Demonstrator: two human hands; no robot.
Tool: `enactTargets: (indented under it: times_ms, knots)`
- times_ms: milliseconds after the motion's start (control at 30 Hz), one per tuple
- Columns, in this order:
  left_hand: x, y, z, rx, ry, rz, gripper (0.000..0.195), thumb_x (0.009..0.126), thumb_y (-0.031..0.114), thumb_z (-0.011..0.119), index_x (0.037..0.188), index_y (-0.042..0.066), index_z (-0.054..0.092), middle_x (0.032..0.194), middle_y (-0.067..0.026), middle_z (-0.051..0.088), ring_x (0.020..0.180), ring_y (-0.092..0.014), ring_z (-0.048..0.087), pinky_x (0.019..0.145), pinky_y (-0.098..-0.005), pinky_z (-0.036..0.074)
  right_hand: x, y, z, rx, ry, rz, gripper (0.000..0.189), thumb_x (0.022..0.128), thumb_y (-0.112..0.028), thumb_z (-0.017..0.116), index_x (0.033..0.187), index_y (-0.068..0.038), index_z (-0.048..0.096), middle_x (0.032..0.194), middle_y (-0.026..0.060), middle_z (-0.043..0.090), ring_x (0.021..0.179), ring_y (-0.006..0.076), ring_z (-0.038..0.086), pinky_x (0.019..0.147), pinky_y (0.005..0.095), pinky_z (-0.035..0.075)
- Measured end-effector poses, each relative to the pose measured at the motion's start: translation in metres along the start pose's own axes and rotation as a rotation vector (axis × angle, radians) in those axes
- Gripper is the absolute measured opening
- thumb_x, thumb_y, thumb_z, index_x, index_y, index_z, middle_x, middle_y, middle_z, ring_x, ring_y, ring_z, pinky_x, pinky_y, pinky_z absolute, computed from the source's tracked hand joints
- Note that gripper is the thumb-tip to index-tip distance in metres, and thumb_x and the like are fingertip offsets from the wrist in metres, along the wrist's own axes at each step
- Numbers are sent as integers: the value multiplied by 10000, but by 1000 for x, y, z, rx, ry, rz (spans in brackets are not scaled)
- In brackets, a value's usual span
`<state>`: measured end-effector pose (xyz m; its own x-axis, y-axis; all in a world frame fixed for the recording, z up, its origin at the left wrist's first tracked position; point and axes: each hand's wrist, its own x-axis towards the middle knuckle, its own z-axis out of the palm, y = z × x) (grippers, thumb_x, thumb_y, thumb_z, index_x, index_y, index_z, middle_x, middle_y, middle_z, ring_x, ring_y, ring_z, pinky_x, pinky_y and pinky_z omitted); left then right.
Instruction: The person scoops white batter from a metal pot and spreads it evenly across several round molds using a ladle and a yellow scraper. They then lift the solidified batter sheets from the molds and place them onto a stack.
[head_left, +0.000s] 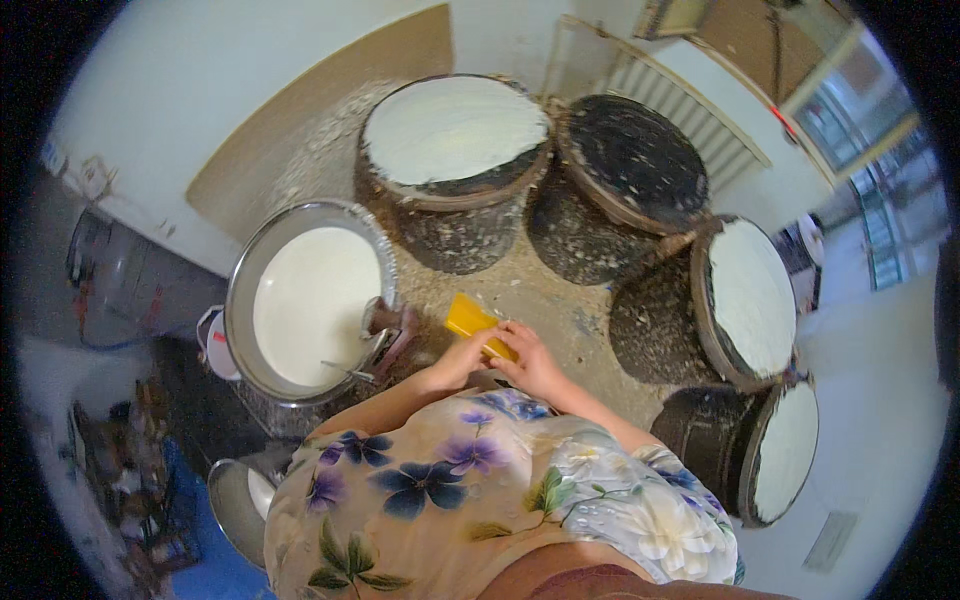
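A yellow flat scraper (466, 315) is held between my two hands in front of my body. My left hand (466, 358) grips its near part from the left, and my right hand (527, 358) closes on it from the right. To the left stands a large metal pot (234, 300) with creamy white batter (319, 300) inside. A handled metal tool (379, 345) leans at the pot's right rim, beside a brownish object whose kind I cannot tell. Ahead is a round griddle spread with white batter (454, 131); a dark griddle (634, 161) without a full layer adjoins it.
Two more round griddles with white layers (752, 296) (786, 454) curve round on the right. A white lidded bucket (222, 349) is beside the pot. A metal bowl (232, 502) lies at lower left. A radiator (667, 97) stands behind the griddles.
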<state>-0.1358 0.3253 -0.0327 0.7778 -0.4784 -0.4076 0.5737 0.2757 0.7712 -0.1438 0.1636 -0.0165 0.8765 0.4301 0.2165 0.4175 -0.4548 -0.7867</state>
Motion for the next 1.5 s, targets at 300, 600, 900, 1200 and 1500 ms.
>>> enactTargets:
  times_ms: [300,600,900,1200,1500]
  knots:
    - [-82,-11,-140,-393,1053,429,355,826,307,460,1078,57,476,998,-88,543,894,-206,529,729,-330,437,101,87,40,603,-450,583,321,830,-293,538,956,1,575,835,36,592,748,88,519,658,231,431]
    - [-108,-81,-139,-1161,1074,254,327,809,314,485,1043,86,485,939,-73,532,839,-189,516,693,-345,459,190,122,127,638,-906,986,373,816,-362,526,886,3,562,755,78,566,677,170,549,592,284,453]
    - [-90,-63,-181,-1116,1200,412,343,785,326,538,1022,82,490,802,-65,536,551,-132,448,457,-259,411,188,99,221,903,-1128,1444,268,811,-236,511,963,-15,502,766,113,540,702,229,550,597,374,475]
    - [-193,-58,-123,265,1407,-37,413,733,319,587,997,2,562,853,-118,629,810,-269,605,723,-346,457,200,81,228,-249,-851,17,226,768,-81,436,968,-59,539,784,145,577,691,269,577,671,384,472]
    - [-179,-19,-137,932,1005,-409,392,709,410,533,802,38,620,795,-191,597,779,-341,571,679,-414,452,233,-4,147,-891,-955,-286,243,724,-94,464,920,-118,605,877,144,599,858,293,571,728,391,460]
